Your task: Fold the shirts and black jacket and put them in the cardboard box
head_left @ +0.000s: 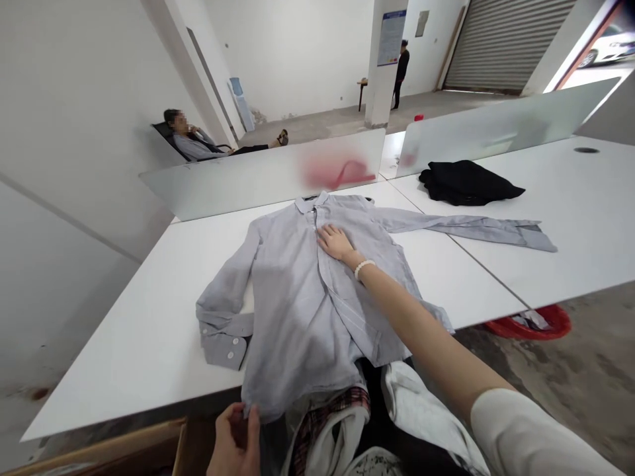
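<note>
A light grey button-up shirt (297, 291) lies face up on the white table (149, 330), collar away from me, its hem hanging over the near edge. My right hand (336, 243) rests flat on the shirt's chest beside the button placket, fingers stretched out; a white bead bracelet circles the wrist. My left hand (235, 439) pinches the shirt's lower hem at the table's front edge. One sleeve is bent back at the left with its cuff (223, 340) near the edge. The other sleeve (471, 228) stretches far to the right across the neighbouring table.
A folded black garment (466, 182) lies on the right table. Frosted divider panels (258, 178) stand behind the tables. A red basin (530, 324) with clothes sits on the floor at right. A seated person (191, 139) is at the back left, another person (401, 73) stands by a pillar.
</note>
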`<state>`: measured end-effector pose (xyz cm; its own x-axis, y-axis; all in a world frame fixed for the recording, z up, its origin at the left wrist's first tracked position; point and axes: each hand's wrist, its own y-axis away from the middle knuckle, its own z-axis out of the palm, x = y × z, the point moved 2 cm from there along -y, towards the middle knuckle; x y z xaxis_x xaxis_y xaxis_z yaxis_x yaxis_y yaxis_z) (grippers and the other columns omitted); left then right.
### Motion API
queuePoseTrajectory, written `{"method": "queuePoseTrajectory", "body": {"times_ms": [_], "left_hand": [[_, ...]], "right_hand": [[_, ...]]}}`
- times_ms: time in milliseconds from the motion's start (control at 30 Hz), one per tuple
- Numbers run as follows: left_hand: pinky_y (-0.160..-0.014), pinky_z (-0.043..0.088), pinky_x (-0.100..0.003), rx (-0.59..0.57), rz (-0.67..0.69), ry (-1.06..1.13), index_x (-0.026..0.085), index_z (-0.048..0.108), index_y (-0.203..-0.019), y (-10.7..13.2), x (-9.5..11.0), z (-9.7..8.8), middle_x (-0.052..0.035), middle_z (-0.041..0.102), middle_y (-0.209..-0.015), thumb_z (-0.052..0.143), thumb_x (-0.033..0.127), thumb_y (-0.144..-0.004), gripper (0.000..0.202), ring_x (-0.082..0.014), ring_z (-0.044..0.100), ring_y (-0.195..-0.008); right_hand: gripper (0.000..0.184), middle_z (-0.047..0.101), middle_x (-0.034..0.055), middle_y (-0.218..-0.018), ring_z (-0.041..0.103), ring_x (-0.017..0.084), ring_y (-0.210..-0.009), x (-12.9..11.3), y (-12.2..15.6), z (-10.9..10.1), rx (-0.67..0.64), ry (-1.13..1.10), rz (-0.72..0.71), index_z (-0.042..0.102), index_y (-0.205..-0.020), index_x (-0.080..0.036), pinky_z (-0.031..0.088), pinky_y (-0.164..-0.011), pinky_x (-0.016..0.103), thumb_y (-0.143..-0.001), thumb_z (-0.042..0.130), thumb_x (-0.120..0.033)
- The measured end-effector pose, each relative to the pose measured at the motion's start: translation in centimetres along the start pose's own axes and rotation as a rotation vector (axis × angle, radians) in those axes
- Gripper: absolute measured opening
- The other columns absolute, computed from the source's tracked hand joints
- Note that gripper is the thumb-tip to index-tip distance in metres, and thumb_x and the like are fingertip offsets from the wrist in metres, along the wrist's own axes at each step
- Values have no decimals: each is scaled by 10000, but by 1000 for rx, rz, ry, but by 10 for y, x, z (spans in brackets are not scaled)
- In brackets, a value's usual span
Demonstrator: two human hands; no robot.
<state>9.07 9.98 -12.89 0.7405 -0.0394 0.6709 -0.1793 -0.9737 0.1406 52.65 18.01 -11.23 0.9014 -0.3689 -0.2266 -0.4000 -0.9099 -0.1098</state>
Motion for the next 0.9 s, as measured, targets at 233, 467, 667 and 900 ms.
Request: {"method": "queuePoseTrajectory", "body": {"times_ms": [233,467,667,900], "left_hand": [[-816,513,-358,-184,773,-79,230,598,-990,17,85,43,-94,672,-1006,414,406,-904,269,-235,632,-959],[-1090,320,-505,-186,1308,-290,130,299,-1429,13,93,104,-134,455,-1412,457,178,-863,589,-267,341,-1352],[-923,512,-387,-161,1098,-45,213,528,-1231,4,82,90,-85,636,-1187,368,107,-872,408,-207,578,-1129],[-1050,384,-499,-183,1381,-256,228,518,-1230,7,105,86,-93,410,-1439,391,-48,-747,570,-291,286,-1375]], "right_hand": [[374,596,187,-1174,555,255,-1030,-4,27,-35,-61,-23,2,567,-1183,-65,371,-842,310,-923,319,-167],[414,682,87,-849,609,189,-737,-14,143,-67,-161,-91,-124,653,-910,-152,371,-653,269,-973,338,-413],[394,606,111,-957,571,230,-865,-28,240,-38,-149,-122,-140,568,-924,-148,423,-733,310,-848,556,-535],[134,507,-33,-655,467,122,-581,-36,262,-49,81,-672,145,495,-853,-204,362,-559,235,-894,480,-330]]}}
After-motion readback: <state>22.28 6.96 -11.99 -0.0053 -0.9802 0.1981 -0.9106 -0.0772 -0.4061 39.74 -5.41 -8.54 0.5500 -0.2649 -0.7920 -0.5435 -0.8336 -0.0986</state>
